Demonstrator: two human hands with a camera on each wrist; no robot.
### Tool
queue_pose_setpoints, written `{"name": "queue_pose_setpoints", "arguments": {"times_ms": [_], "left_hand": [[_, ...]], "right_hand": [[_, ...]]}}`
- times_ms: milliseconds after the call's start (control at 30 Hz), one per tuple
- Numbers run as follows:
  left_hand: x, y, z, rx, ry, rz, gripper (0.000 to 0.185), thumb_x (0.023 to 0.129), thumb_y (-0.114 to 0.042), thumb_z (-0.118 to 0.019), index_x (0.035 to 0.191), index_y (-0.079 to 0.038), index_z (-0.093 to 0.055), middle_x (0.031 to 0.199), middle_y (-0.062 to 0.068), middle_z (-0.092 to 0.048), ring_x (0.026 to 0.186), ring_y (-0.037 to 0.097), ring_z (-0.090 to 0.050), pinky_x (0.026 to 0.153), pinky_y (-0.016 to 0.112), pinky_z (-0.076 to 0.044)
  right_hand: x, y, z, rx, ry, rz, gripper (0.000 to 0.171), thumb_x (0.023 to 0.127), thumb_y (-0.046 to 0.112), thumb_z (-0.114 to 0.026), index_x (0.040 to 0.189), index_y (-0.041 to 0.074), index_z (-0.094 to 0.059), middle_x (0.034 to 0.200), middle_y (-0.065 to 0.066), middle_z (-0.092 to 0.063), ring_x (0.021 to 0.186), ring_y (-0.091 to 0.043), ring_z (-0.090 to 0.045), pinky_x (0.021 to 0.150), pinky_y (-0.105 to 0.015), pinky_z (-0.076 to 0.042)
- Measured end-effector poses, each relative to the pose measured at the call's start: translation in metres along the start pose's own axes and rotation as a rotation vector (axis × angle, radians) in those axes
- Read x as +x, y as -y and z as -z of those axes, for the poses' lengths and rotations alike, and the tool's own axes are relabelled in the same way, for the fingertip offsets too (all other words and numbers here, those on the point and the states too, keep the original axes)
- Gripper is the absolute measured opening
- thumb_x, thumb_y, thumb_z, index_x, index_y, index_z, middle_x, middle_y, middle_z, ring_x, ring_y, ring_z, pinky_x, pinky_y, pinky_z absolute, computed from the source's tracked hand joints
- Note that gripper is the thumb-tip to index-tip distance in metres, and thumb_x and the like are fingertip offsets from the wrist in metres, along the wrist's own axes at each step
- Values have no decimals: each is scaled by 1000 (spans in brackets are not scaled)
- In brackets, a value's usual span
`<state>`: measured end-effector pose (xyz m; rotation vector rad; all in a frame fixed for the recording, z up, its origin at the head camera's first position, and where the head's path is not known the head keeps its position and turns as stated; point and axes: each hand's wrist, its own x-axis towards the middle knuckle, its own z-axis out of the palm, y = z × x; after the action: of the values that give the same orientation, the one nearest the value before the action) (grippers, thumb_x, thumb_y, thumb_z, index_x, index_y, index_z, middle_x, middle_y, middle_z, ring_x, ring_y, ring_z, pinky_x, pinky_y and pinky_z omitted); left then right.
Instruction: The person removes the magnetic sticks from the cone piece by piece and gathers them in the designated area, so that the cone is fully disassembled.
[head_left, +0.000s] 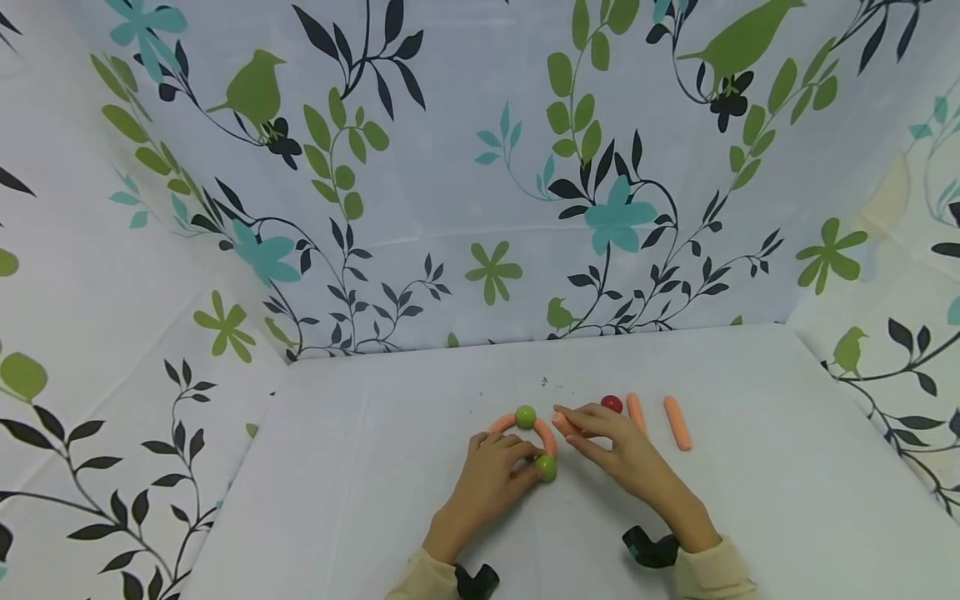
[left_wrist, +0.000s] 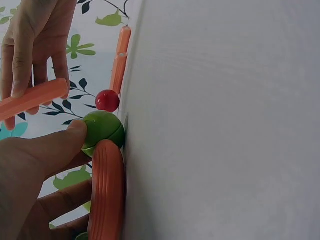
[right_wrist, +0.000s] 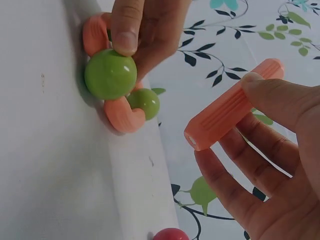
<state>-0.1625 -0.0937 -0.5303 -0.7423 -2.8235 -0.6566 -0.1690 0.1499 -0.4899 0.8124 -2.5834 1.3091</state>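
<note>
Left hand (head_left: 491, 483) thumb pressed on green ball (head_left: 546, 467) (joined to curved orange pieces (head_left: 547, 436)); right hand (head_left: 618, 446) pinches straight orange stick (right_wrist: 232, 105), far end hidden behind fingers.

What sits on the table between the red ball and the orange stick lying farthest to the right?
Another orange stick lies between the red ball and the farthest orange stick, right beside the ball; the head view shows it.
</note>
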Motion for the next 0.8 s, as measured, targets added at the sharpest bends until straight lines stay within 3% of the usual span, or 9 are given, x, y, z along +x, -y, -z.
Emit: {"name": "queue_pose_setpoints", "arguments": {"times_ms": [233, 333, 600, 800], "left_hand": [[-2, 4, 1, -32, 19, -12, 25, 92, -45, -76, 112, -31, -77, 108, -15, -76, 116, 13, -66, 108, 55, -42], [-1, 5, 3, -38, 42, 0, 26, 92, -47, -75, 113, -32, -77, 111, -16, -76, 119, 12, -65, 109, 56, -41], [0, 7, 6, -47, 52, -17, 26, 92, -46, -77, 113, -31, -78, 113, -15, -76, 121, 13, -66, 110, 57, -41], [-1, 9, 7, -74, 96, -13, 26, 94, -46, -75, 116, -32, -77, 116, -16, -75, 128, 14, -63, 113, 57, -38]], "right_hand": [[-3, -8, 5, 35, -26, -64, 43, 98, 20, -73, 141, 20, -67, 119, 7, -73, 103, -3, -68, 88, -27, -60], [-2, -12, 8, 79, -28, -131, 42, 100, 26, -71, 141, 20, -67, 122, 3, -73, 104, -4, -66, 88, -26, -60], [-2, -21, 21, 194, -34, -345, 46, 100, 33, -70, 142, 15, -65, 142, -13, -66, 127, -31, -63, 95, -33, -57], [-5, -25, 34, 468, -34, -486, 52, 101, 31, -70, 145, 6, -58, 132, -7, -68, 112, -11, -69, 90, -27, -58]]}}
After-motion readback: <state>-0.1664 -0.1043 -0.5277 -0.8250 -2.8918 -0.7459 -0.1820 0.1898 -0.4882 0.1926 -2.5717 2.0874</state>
